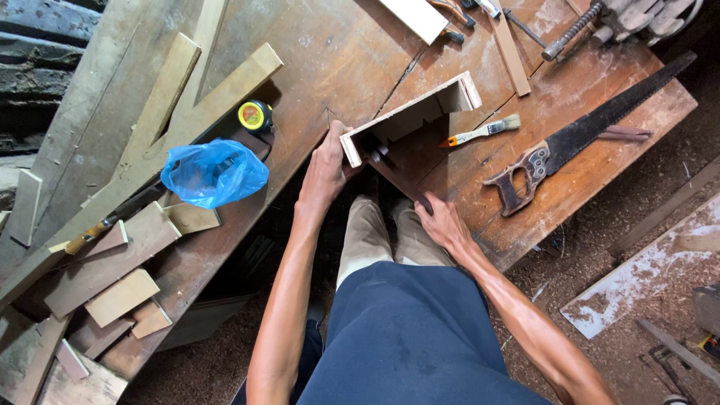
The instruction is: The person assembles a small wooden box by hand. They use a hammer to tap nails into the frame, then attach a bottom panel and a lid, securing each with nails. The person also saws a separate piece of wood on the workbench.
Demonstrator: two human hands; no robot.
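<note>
Open wooden box frame (411, 120), pale boards on edge, lying near the table (337, 52) front edge, slightly right of centre, long side running toward 2 o'clock. Held at its near end by the left hand (324, 169), fingers wrapped narrow around the corner board. At 5 o'clock from that corner, the right hand (442, 221), fingers closed on a dark wooden strip (401, 184) angled up into the frame's open mouth; something small and dark inside the frame, too shadowed to tell.

Just beside the frame at 3 o'clock, a paintbrush (481, 133) with an orange handle. Further out at 4 o'clock, a handsaw (585, 135), blade pointing to 2 o'clock. At 9 o'clock, a yellow tape measure (255, 115), and beyond it a crumpled blue plastic bag (212, 171). At 8 o'clock, a scatter of offcut boards (124, 296).

Likely risks, as a judgement: frame perched close to the edge, so a hard push on the strip could tip it off toward the legs; grip at one corner only, so possible twisting; saw teeth near the right forearm's sweep.

Table worn, brown, cracked, dusted with sawdust. Below, a dirt floor (600, 247) thick with shavings, loose planks at 4 o'clock. Rough timber stacked at 10 o'clock.
</note>
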